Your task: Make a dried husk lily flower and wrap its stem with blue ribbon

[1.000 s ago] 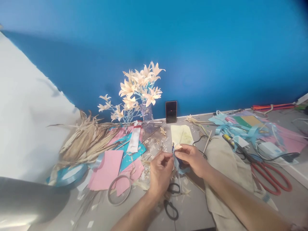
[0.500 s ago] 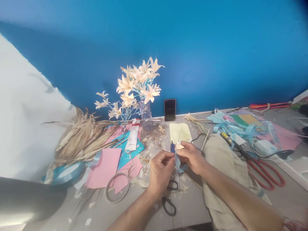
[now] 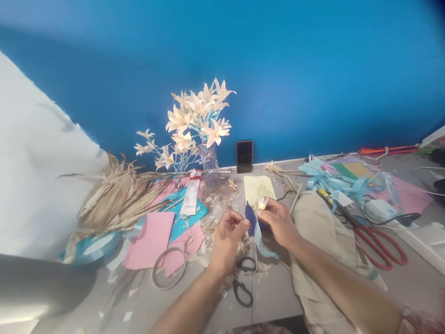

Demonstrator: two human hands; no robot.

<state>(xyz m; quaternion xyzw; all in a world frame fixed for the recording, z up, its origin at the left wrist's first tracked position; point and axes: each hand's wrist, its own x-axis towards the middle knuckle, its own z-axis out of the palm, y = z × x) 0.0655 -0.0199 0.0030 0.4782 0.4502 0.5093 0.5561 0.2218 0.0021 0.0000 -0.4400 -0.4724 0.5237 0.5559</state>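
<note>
My right hand point(image 3: 278, 218) pinches a small cream artificial flower point(image 3: 262, 203) between thumb and fingers. A light blue ribbon strip point(image 3: 261, 245) hangs below it, its loose end trailing over the table. My left hand point(image 3: 229, 232) is curled just to the left, thumb and fingertips close together; what lies between them, if anything, is too small to make out. Between the two hands is a blue glue gun point(image 3: 249, 218), its dark nozzle pointing away from me. Black-handled scissors point(image 3: 243, 293) lie nearer to me, their blades partly hidden.
A clear vase point(image 3: 209, 162) of cream flowers stands at the back beside an upright phone point(image 3: 244, 157). Dried husks point(image 3: 114, 195), pink paper point(image 3: 149, 239) and a ribbon roll point(image 3: 93, 248) lie left. A beige cloth point(image 3: 316, 250) and red-handled scissors point(image 3: 382, 248) lie right.
My hands have drawn slightly apart, showing more of the blue glue gun between them. The light blue ribbon now hangs lower and longer under the right hand.
</note>
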